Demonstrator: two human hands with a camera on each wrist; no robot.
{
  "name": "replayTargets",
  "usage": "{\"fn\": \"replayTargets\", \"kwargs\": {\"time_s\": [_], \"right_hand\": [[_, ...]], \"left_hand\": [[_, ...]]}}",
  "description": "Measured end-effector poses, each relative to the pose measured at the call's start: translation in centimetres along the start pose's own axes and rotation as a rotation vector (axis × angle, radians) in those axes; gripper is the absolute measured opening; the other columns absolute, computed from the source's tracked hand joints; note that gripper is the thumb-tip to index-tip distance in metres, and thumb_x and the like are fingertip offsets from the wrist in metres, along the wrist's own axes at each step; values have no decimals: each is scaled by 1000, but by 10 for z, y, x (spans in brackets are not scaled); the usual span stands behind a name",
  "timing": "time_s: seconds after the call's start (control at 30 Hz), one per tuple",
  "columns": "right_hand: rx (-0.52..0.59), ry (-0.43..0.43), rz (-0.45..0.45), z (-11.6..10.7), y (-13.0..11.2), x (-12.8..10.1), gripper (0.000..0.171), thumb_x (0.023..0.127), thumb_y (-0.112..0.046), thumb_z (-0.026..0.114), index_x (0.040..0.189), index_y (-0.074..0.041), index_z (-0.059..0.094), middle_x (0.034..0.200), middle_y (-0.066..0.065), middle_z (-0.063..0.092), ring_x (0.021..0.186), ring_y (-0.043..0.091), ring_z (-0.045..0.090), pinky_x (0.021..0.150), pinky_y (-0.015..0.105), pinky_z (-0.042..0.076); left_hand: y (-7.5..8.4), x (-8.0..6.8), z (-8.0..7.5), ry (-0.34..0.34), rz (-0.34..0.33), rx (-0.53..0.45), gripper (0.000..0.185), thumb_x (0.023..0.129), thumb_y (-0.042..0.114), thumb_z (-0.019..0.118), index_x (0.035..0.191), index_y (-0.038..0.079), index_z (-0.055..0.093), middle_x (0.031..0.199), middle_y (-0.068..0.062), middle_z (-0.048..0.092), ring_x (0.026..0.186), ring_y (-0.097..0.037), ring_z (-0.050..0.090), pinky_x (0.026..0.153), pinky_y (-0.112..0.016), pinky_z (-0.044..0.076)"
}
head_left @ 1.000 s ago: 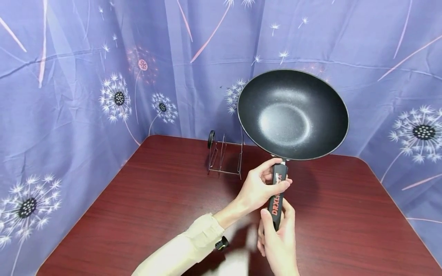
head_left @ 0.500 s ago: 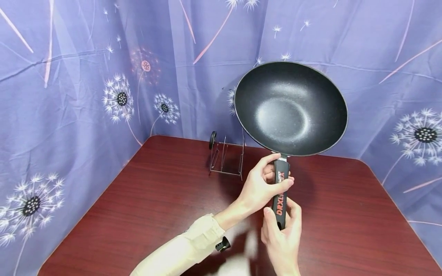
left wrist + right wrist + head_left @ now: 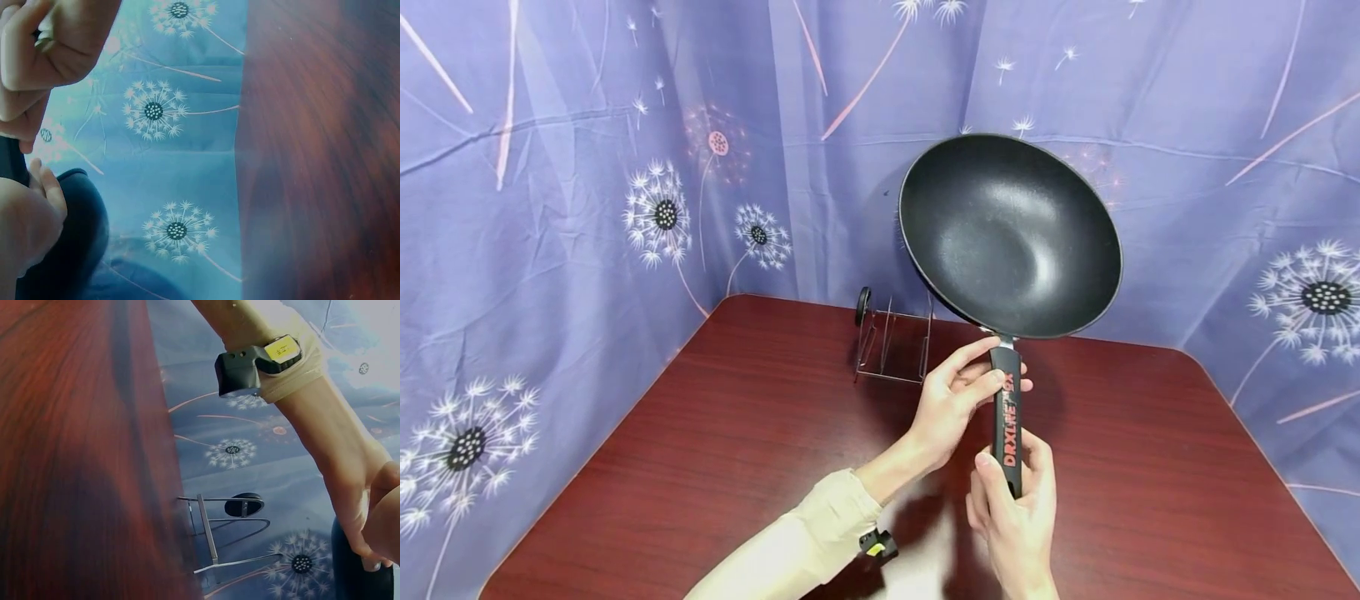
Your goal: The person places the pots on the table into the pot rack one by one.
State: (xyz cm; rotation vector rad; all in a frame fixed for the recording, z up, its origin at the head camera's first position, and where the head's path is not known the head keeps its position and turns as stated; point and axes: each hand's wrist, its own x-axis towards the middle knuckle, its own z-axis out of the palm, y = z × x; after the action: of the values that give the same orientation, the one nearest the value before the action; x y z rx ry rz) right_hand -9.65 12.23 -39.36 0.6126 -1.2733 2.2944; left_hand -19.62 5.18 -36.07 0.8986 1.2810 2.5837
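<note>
A deep black wok (image 3: 1011,242) is held up above the table, its inside facing me and its rim slanting down to the right. Its black handle (image 3: 1009,425), with red lettering, points downward. My left hand (image 3: 947,408) grips the upper handle just below the bowl, thumb at the left edge, fingers behind with tips showing on the right. Lower down, my right hand (image 3: 1015,517) holds the handle's end, thumb on the near left side. In the right wrist view, part of the wok's dark outer side (image 3: 362,572) shows beside the left hand (image 3: 350,481).
A wire rack (image 3: 891,342) with a black disc (image 3: 863,306) on its left stands at the back of the red-brown table (image 3: 700,467), left of the wok. Blue dandelion-print curtains (image 3: 850,183) close off the back and sides. A camera (image 3: 240,372) sits on my left wrist.
The wok has moved slightly up and left, and its bowl has turned and tilted, lower on the right. My left thumb has drawn back from across the handle to its left edge.
</note>
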Motion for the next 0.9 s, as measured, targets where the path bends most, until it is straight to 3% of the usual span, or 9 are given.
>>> {"fn": "replayTargets", "kwargs": {"time_s": [0.2,0.33,0.47,0.6,0.9], "right_hand": [[80,-100,-62,-2,2,1,48,92,28,27,131,1,33,66,3,46,34,14,19,26,22,18],[110,-118,-35,-1,1,0,47,92,27,26,130,0,33,69,1,48,35,14,19,26,24,18],[106,-133,9,-1,-2,-1,47,93,25,26,131,-1,34,71,0,49,36,14,19,26,23,19],[82,-177,-3,-2,-4,0,48,93,25,26,133,0,32,69,3,46,34,14,21,26,21,21],[-114,-181,-49,-5,0,2,46,92,25,33,132,2,34,68,6,44,34,17,27,26,23,27]], "left_hand": [[2,-1,-4,-69,-46,-209,47,100,-1,52,145,11,49,129,-28,62,108,-24,70,102,-37,52],[3,-2,-7,-93,-69,-280,47,101,-3,49,143,16,52,132,-23,62,112,-26,68,103,-43,51],[6,-3,-10,-87,-87,-310,43,99,-1,53,138,17,55,126,-19,66,107,-24,70,99,-42,54],[12,-4,-11,-77,-98,-314,42,96,2,59,135,17,57,121,-14,68,104,-23,71,95,-40,56],[27,-6,-14,-26,-135,-249,42,96,-5,56,135,12,56,116,-13,70,103,-25,72,94,-41,56]]}}
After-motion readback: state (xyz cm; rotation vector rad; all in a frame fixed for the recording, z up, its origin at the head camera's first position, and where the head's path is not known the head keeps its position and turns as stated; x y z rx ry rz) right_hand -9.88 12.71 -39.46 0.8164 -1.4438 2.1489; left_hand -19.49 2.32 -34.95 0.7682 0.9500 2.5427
